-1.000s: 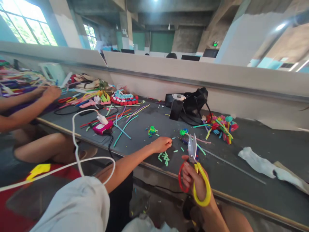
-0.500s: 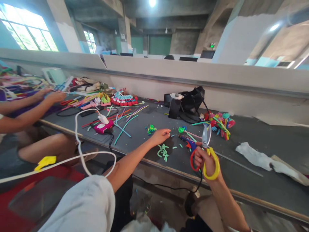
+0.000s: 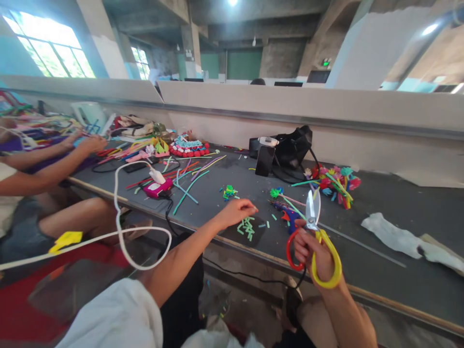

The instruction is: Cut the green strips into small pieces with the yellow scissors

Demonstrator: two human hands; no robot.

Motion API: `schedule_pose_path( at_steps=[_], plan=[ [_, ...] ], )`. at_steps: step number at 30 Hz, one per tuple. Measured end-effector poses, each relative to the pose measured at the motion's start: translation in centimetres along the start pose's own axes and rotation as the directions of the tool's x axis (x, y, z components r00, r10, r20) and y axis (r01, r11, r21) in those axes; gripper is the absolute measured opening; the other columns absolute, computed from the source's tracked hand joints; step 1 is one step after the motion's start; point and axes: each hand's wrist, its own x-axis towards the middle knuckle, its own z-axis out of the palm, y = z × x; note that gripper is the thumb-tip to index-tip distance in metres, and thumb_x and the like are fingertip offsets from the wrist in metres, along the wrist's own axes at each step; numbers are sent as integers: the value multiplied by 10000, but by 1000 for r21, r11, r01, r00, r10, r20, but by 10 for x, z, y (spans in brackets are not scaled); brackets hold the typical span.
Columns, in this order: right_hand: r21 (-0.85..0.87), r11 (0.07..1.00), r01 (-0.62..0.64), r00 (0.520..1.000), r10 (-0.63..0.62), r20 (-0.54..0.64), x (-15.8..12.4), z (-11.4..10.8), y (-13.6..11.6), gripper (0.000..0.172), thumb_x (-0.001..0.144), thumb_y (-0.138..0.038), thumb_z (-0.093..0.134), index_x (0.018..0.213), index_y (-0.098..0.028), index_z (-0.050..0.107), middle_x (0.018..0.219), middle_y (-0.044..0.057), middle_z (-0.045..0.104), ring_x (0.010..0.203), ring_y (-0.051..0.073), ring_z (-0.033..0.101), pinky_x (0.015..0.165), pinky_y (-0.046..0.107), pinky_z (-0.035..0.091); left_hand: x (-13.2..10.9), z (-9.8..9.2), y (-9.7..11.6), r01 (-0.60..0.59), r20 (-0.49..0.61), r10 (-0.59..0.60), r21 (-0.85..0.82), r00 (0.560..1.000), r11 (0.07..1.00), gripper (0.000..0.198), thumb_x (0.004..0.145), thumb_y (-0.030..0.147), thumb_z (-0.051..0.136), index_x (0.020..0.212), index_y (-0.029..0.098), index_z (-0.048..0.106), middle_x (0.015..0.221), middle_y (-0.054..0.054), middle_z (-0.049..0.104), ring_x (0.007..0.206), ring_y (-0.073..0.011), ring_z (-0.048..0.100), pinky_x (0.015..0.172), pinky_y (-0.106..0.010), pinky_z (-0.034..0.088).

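My right hand (image 3: 314,253) grips scissors (image 3: 311,212) with one red and one yellow handle loop. Their blades point up and away from me, slightly apart. Over the dark table, my left hand (image 3: 239,212) has its fingertips pinched together; what they hold, if anything, is too small to make out. Just below those fingers lies a pile of short light-green pieces (image 3: 247,228). A smaller heap of green, yellow and blue bits (image 3: 229,192) sits behind the left hand. Beside the scissors rests a blue glue gun (image 3: 290,216), partly hidden by my right hand.
Fuzzy coloured stems (image 3: 190,191) and a pink box with a white plug (image 3: 157,187) lie at left. A black bag (image 3: 295,150), a phone (image 3: 265,160) and colourful fuzzy flowers (image 3: 339,183) stand farther back. A white cable (image 3: 116,203) loops near my left arm. Another person's hands (image 3: 90,143) work at far left.
My left hand has come down and nearer to me, over the light-green pieces. The scissors have shifted slightly right and toward me, still in my right hand. The view has shifted a little.
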Motion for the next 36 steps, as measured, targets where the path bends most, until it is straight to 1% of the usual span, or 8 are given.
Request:
schedule_pose_path(
  at_steps=[4,7,15,20,24,26,30,36],
  plan=[
    [-12,1000,8,1000,-8,-9,0,0,3,461,743,-332,808,1146,-239,604,592,-90,428,444,42,354,361,141,313,-9,-32,-22,130,-301,-120,13,946,991,290,901,360,493,937,161,701,918,-61,743,873,-208,665,766,-297,495],
    [-3,1000,4,1000,-4,-17,-1,-1,2,461,748,-341,803,1148,-237,601,594,-92,419,446,39,340,364,137,315,-17,-36,-34,182,-373,-162,17,914,983,253,892,305,486,931,171,697,900,-46,743,853,-199,669,756,-290,500],
    [4,1000,-25,1000,25,-4,0,2,6,477,732,-344,810,1146,-241,596,585,-95,418,435,42,330,350,139,301,-11,18,-15,98,-272,-68,96,960,991,183,864,239,583,987,199,712,974,-33,749,886,-171,674,815,-267,510],
    [-5,1000,-25,1000,25,-7,1,0,7,464,732,-346,810,1134,-243,600,595,-95,417,439,39,327,357,138,309,37,0,-21,151,-325,-86,179,942,972,190,926,205,520,1013,166,684,1114,-96,687,1062,-215,624,945,-356,486],
    [-7,999,-32,999,32,-9,2,-1,7,459,740,-354,801,1138,-247,599,601,-93,416,448,40,337,366,138,311,57,-5,-28,161,-257,-101,224,961,961,347,936,344,579,1235,170,575,1249,-108,593,1050,-231,615,880,-447,541],
    [-9,999,-37,999,37,-10,1,-2,7,449,754,-353,793,1144,-250,597,601,-93,411,449,41,337,368,139,311,54,0,-26,150,-236,-96,222,967,963,315,928,338,591,1187,159,601,1200,-101,619,1029,-225,622,877,-440,538],
    [-11,999,-49,999,49,-9,0,-1,5,442,760,-350,788,1146,-250,598,599,-94,402,446,38,333,369,138,304,36,1,-16,118,-233,-79,159,969,980,136,869,276,616,808,172,679,829,-53,724,838,-193,667,797,-320,510],
    [-5,998,-56,998,56,-16,0,-2,5,460,736,-348,802,1139,-250,604,594,-94,407,441,38,333,368,140,291,23,-47,-19,148,-399,-129,18,908,989,256,891,359,477,923,170,647,792,-53,750,747,-185,702,628,-247,467]
  ],
)
